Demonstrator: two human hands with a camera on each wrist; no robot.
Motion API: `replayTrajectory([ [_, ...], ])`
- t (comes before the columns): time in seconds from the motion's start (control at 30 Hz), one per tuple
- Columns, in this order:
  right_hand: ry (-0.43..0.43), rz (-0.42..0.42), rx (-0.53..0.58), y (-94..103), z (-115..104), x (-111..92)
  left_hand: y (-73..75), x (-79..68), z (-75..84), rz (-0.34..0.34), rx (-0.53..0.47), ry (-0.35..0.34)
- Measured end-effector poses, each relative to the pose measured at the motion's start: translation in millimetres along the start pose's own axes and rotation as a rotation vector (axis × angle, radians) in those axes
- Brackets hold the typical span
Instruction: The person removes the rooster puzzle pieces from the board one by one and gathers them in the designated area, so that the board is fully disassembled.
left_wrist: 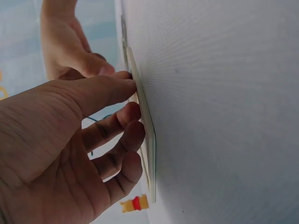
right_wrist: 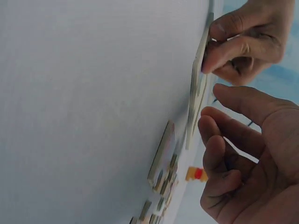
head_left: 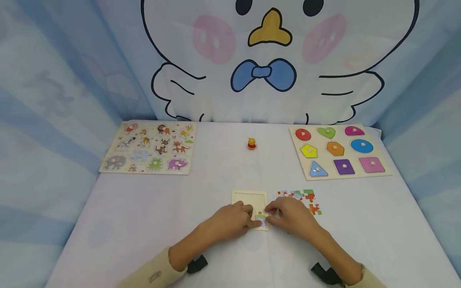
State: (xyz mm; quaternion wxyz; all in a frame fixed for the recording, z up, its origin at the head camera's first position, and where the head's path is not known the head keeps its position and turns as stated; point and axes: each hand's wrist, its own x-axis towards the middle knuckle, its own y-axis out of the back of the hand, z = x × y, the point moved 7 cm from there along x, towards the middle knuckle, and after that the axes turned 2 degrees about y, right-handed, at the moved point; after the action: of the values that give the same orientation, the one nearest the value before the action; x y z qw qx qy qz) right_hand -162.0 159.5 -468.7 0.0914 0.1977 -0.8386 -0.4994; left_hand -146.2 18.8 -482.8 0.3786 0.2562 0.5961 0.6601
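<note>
A small wooden puzzle tray (head_left: 248, 197) lies on the table with a purple-and-green puzzle piece (head_left: 262, 216) in its lower right corner. My left hand (head_left: 231, 221) reaches over the tray, thumb by the piece; in the left wrist view that hand (left_wrist: 70, 135) touches the tray (left_wrist: 148, 121) with thumb and bent fingers. Beside the tray's right edge is my right hand (head_left: 294, 216). Seen in the right wrist view, the right hand (right_wrist: 252, 144) has a gap between thumb and forefinger, nothing in it. Loose puzzle pieces (head_left: 309, 195) lie past it, partly hidden.
An animal peg board (head_left: 151, 138) lies at the back left and a shape peg board (head_left: 317, 140) at the back right. Between them stands a small yellow-and-red bear figure (head_left: 251, 144). A printed curtain (head_left: 223, 96) hangs behind the table.
</note>
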Motion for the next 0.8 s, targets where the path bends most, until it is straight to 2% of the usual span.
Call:
replayTrajectory([
  [0.17,-0.037,-0.029,-0.122,-7.9,-7.6,1.7,-2.8,1.6,1.0,0.003,-0.024,0.003],
  [0.3,-0.006,-0.022,-0.162,-8.4,-14.7,1.5,-1.9,0.8,0.2,0.004,-0.031,0.015],
  [0.53,0.043,-0.005,-0.156,-13.0,-15.6,2.6,-0.5,0.5,-0.7,0.019,-0.085,0.03],
  [0.8,0.018,-0.013,-0.08,-14.9,-10.8,4.2,4.7,2.2,-4.7,0.09,-0.192,0.088],
])
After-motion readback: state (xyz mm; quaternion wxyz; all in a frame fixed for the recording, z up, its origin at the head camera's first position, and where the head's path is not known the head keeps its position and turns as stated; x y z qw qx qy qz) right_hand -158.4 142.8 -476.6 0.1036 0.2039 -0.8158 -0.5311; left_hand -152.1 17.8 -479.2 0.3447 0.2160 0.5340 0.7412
